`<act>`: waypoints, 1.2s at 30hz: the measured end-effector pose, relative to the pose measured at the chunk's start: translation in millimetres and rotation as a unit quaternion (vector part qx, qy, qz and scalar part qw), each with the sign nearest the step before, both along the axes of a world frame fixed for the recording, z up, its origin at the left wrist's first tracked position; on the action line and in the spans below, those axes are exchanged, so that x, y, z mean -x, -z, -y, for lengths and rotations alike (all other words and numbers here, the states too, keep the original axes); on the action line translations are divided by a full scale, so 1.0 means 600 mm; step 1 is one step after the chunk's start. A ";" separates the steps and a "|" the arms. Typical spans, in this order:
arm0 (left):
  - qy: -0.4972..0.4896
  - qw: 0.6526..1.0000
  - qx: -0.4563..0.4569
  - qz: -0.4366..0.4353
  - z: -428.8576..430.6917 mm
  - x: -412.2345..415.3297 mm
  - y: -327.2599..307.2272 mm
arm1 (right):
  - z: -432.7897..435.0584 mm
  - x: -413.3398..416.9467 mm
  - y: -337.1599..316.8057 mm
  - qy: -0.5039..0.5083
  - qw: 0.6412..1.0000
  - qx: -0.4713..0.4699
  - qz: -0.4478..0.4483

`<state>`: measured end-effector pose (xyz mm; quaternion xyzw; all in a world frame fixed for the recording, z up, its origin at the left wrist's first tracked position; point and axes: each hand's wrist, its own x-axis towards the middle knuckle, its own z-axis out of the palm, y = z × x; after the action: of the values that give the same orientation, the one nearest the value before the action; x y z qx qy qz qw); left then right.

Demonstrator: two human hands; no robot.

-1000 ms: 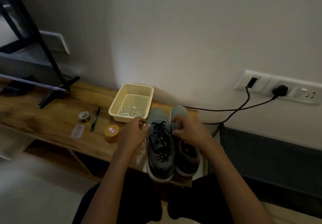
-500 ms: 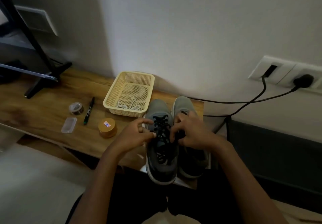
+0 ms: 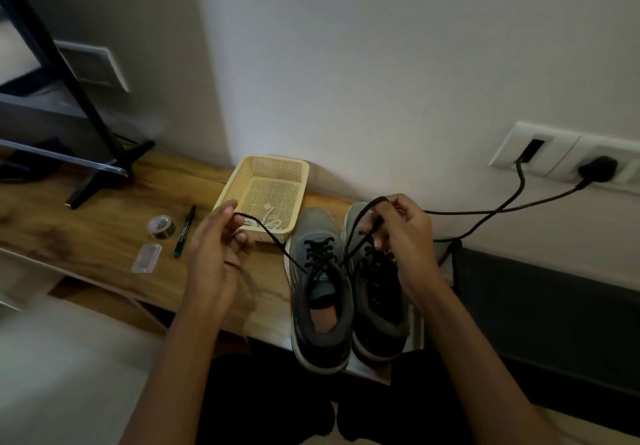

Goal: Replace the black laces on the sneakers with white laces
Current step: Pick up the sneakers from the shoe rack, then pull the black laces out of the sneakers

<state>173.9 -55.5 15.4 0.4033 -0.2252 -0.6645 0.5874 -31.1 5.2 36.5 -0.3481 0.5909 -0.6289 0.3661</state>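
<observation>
Two grey sneakers stand side by side on the wooden shelf (image 3: 86, 236), toes toward the wall. The left sneaker (image 3: 318, 288) carries a black lace (image 3: 277, 242), untied, with both ends pulled out sideways. My left hand (image 3: 216, 254) pinches one end to the left of that shoe. Over the right sneaker (image 3: 377, 306) my right hand (image 3: 403, 236) holds the other end, looped above the fingers. White laces (image 3: 268, 221) lie in the yellow mesh basket (image 3: 266, 171) behind my left hand.
A tape roll (image 3: 161, 226), a black pen (image 3: 184, 235) and a small clear case (image 3: 147, 258) lie left of the basket. A black stand foot (image 3: 104, 178) rests further left. Black cables (image 3: 502, 207) run from the wall sockets (image 3: 568, 157) behind the shoes.
Both hands were working at the knot on the left sneaker. They have since drawn apart, each pulling a black lace end out sideways, so the bow is undone.
</observation>
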 end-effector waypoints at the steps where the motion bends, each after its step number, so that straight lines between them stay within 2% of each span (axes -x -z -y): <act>1: -0.022 0.997 0.019 0.066 -0.002 -0.003 0.001 | 0.000 0.000 -0.003 0.012 1.000 0.009 0.018; 4: -0.070 0.944 0.066 0.315 -0.008 -0.013 0.012 | 0.001 0.002 -0.006 0.054 0.995 0.040 0.070; 6: -0.040 0.907 0.077 0.412 -0.008 -0.019 0.023 | 0.002 0.003 -0.005 0.081 0.992 0.047 0.082; 8: 0.031 0.876 0.070 0.476 -0.010 -0.020 0.035 | 0.003 0.003 -0.002 0.098 0.991 0.044 0.079; 9: 0.066 0.852 0.062 0.515 -0.012 -0.020 0.043 | 0.004 0.002 0.000 0.097 0.992 0.040 0.076; 12: 0.160 0.744 0.042 0.647 -0.018 -0.019 0.060 | 0.009 0.001 0.005 0.066 0.996 0.019 0.057; 13: 0.178 0.718 0.041 0.671 -0.020 -0.019 0.061 | 0.011 0.001 0.009 0.055 0.998 0.007 0.040; 15: 0.181 0.704 0.067 0.684 -0.022 -0.015 0.063 | 0.016 0.005 0.020 0.052 0.998 -0.029 -0.020; 19: 0.162 0.752 0.185 0.612 -0.035 0.026 0.048 | 0.019 0.017 0.032 0.062 0.986 -0.069 -0.142; 21: 0.166 0.727 0.227 0.626 -0.045 0.053 0.047 | 0.019 0.024 0.036 0.052 0.977 -0.068 -0.195; 23: 0.179 0.675 0.241 0.674 -0.049 0.068 0.054 | 0.018 0.024 0.038 0.057 0.959 -0.065 -0.271; 25: 0.189 0.638 0.245 0.705 -0.050 0.077 0.061 | 0.014 0.017 0.041 0.042 0.929 -0.076 -0.360; 27: 0.196 0.623 0.245 0.716 -0.048 0.083 0.066 | 0.009 0.001 0.043 -0.020 0.895 -0.116 -0.430; 31: 0.201 0.594 0.263 0.733 -0.049 0.095 0.074 | 0.002 -0.029 0.055 -0.113 0.779 -0.186 -0.588; 33: 0.190 0.597 0.269 0.731 -0.051 0.099 0.075 | 0.001 -0.037 0.058 -0.105 0.754 -0.197 -0.617; 36: 0.169 0.600 0.277 0.731 -0.052 0.098 0.072 | -0.002 -0.043 0.064 -0.073 0.738 -0.200 -0.641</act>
<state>115.3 -24.4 -28.1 0.5268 -0.8171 -0.1407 0.1871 -5.2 6.6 -1.9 -0.6299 0.7707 -0.0959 0.0072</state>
